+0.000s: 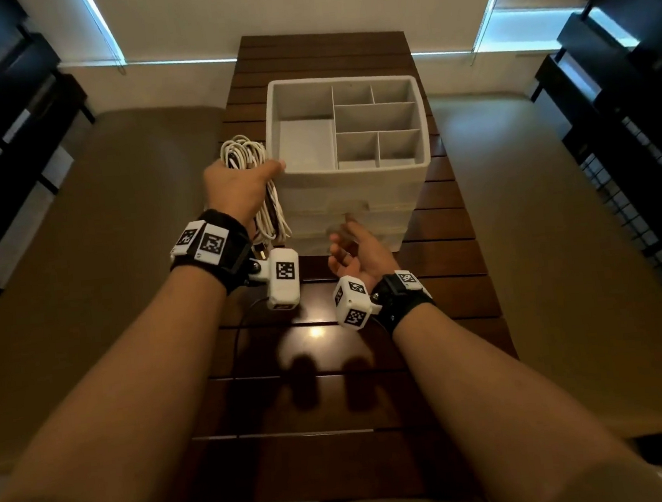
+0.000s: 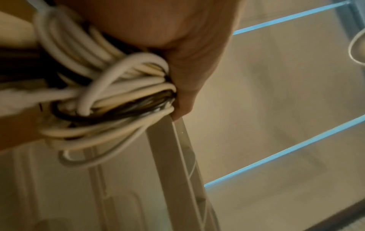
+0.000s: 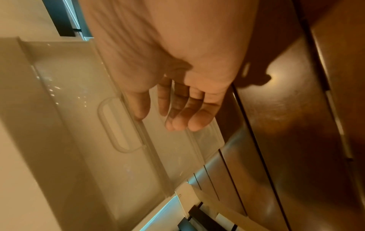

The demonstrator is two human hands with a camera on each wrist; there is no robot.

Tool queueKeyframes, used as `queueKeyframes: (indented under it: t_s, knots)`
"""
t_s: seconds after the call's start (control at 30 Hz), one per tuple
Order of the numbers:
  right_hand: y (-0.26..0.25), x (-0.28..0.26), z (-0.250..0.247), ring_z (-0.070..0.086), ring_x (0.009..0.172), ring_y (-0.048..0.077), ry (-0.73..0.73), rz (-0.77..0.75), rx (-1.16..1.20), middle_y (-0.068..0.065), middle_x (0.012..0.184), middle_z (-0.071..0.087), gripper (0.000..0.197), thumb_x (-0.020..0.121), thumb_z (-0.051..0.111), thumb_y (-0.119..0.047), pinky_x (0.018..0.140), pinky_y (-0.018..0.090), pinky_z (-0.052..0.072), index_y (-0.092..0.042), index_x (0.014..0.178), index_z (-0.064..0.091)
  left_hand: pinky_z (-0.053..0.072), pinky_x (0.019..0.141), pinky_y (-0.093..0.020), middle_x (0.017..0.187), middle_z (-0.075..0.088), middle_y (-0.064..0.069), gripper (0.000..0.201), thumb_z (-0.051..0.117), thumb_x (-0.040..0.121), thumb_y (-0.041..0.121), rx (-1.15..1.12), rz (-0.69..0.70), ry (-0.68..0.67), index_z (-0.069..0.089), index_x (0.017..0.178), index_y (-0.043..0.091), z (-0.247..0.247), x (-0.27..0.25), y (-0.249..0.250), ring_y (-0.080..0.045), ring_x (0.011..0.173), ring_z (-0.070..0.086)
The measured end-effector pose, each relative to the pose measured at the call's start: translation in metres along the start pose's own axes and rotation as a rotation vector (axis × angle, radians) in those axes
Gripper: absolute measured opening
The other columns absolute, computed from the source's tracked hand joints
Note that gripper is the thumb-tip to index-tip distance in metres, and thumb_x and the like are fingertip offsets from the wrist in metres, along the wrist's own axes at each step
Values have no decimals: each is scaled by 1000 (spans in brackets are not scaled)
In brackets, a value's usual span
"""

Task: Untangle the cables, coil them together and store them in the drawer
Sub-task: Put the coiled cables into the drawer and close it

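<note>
My left hand (image 1: 237,187) grips a coiled bundle of white and dark cables (image 1: 247,154) beside the left wall of a white drawer organizer (image 1: 350,193); its fingertip touches the organizer's top rim. In the left wrist view the cable bundle (image 2: 118,93) fills the palm, fingers (image 2: 187,87) curled round it. My right hand (image 1: 355,248) hovers palm up in front of the translucent drawers, fingers (image 3: 177,115) relaxed and holding nothing. They lie just short of a drawer front with a loop handle (image 3: 116,125). The drawers look closed.
The organizer's top tray (image 1: 347,85) has several empty compartments. It stands on a dark slatted wooden table (image 1: 442,265) with beige floor on both sides. A thin black cord (image 1: 235,339) trails over the table toward me. Dark shelving (image 1: 628,104) stands at right and left.
</note>
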State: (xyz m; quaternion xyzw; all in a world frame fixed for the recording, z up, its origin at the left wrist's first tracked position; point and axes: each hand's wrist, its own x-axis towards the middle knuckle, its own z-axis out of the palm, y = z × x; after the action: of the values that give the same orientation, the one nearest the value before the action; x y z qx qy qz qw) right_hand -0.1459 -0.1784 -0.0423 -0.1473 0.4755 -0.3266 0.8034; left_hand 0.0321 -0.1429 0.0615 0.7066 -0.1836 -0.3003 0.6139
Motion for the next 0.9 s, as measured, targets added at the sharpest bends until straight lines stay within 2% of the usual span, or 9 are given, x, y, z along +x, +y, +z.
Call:
queueKeyframes:
  t_s: [0.07, 0.13, 0.3, 0.47, 0.57, 0.67, 0.77, 0.83, 0.9]
  knots:
    - [4, 0, 0, 63, 58, 14, 3, -18, -14, 4, 81, 72, 44, 99, 67, -31, 53, 28, 55, -16, 140, 59, 65, 81, -43, 90, 79, -3, 55, 93, 50, 33, 0, -46, 39, 75, 98, 16, 3, 2, 0, -21, 83, 77]
    - [8, 0, -1, 61, 58, 14, 7, -39, -23, 4, 81, 71, 43, 100, 67, -33, 53, 28, 54, -17, 138, 59, 65, 79, -41, 88, 77, -2, 50, 89, 53, 30, -12, -68, 80, 73, 99, 16, 8, 0, 0, -21, 82, 76]
    - [18, -14, -8, 55, 61, 12, 3, -89, -59, 1, 79, 69, 27, 97, 69, -40, 57, 28, 50, -21, 115, 62, 65, 81, -41, 92, 75, -3, 46, 83, 61, 21, -56, -97, 140, 69, 105, 13, 22, -9, 1, -21, 81, 74]
    - [47, -26, -28, 58, 64, 12, -4, -97, -50, 0, 86, 70, 46, 94, 72, -44, 61, 29, 50, -14, 128, 65, 63, 69, -32, 89, 76, -2, 43, 83, 62, 23, -41, -100, 178, 72, 103, 12, 25, -10, -1, -16, 74, 73]
    - [55, -37, -38, 55, 62, 10, 3, -94, -52, 2, 96, 69, 43, 97, 70, -40, 62, 29, 49, -11, 129, 65, 61, 70, -31, 90, 75, -1, 41, 83, 66, 22, -37, -99, 167, 71, 104, 13, 23, -10, -1, -17, 78, 74]
    - [60, -47, -49, 54, 61, 10, -2, -99, -69, 4, 97, 69, 40, 97, 69, -37, 61, 28, 48, -10, 127, 66, 64, 76, -37, 91, 75, -3, 46, 85, 63, 23, -35, -108, 122, 70, 106, 12, 18, -8, 0, -20, 80, 75]
    - [67, -53, -60, 55, 63, 10, -3, -104, -122, 4, 98, 71, 43, 95, 71, -40, 61, 29, 48, -10, 125, 69, 64, 73, -37, 94, 77, -6, 51, 90, 62, 19, -92, -127, 92, 72, 109, 9, 14, -7, -2, -21, 83, 76]
    - [68, -57, -62, 54, 62, 10, -7, -101, -181, 4, 93, 70, 43, 96, 69, -43, 60, 30, 46, -8, 120, 72, 62, 69, -34, 94, 76, -7, 43, 90, 71, 12, -125, -126, 60, 72, 109, 6, 13, -7, -5, -22, 83, 76]
    - [63, -62, -60, 52, 60, 12, -12, -96, -263, 4, 84, 68, 44, 99, 65, -44, 58, 30, 45, -3, 113, 72, 64, 73, -38, 91, 74, -8, 40, 91, 75, 12, -181, -140, 23, 72, 109, 5, 10, -9, -7, -24, 82, 74]
